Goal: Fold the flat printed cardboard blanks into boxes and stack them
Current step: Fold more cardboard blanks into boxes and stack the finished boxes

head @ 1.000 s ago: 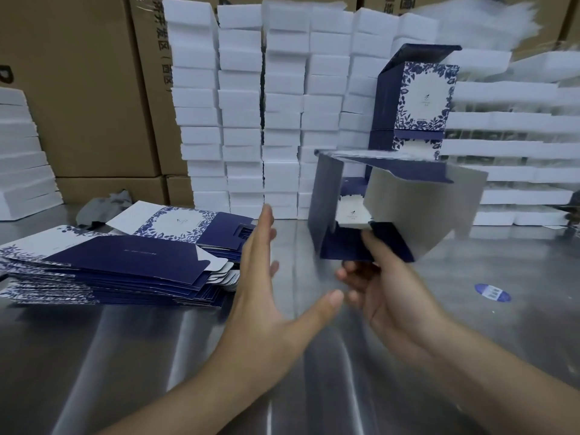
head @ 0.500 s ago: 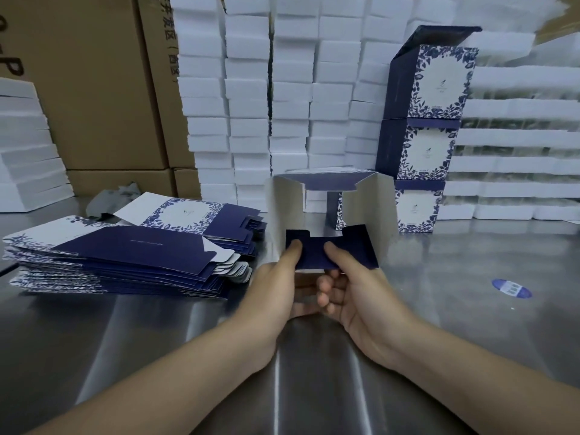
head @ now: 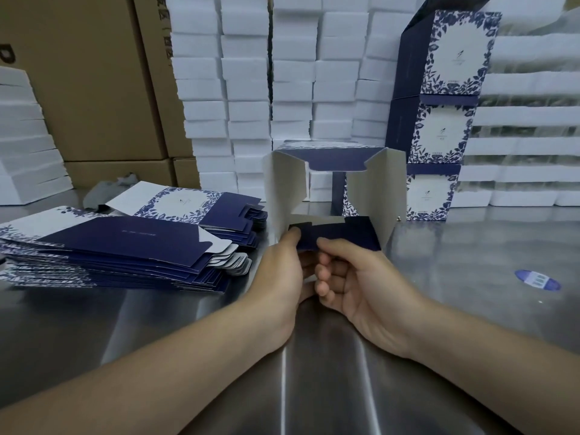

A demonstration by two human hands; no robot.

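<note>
A half-formed box [head: 373, 186], navy outside and grey-white inside, is held up in front of me with its open end towards me. My left hand [head: 282, 271] pinches the left navy bottom flap with its thumb on top. My right hand [head: 357, 284] grips the right navy bottom flap [head: 348, 235], thumb pressing on it and fingers curled beneath. A pile of flat blue-and-white printed blanks [head: 125, 246] lies on the left of the steel table. At the back right stands a stack of three folded boxes [head: 439, 120].
The steel table [head: 470, 277] carries a blue oval sticker [head: 537, 279] on the right. White foam trays [head: 282, 89] are stacked behind and to the right. Brown cartons [head: 94, 83] stand at the back left, with a grey rag [head: 110, 189] at their foot.
My left hand, open and free a second ago, has come onto the box's bottom flaps. The box has moved left to the centre and turned its open end towards me; both thumbs fold flaps inward.
</note>
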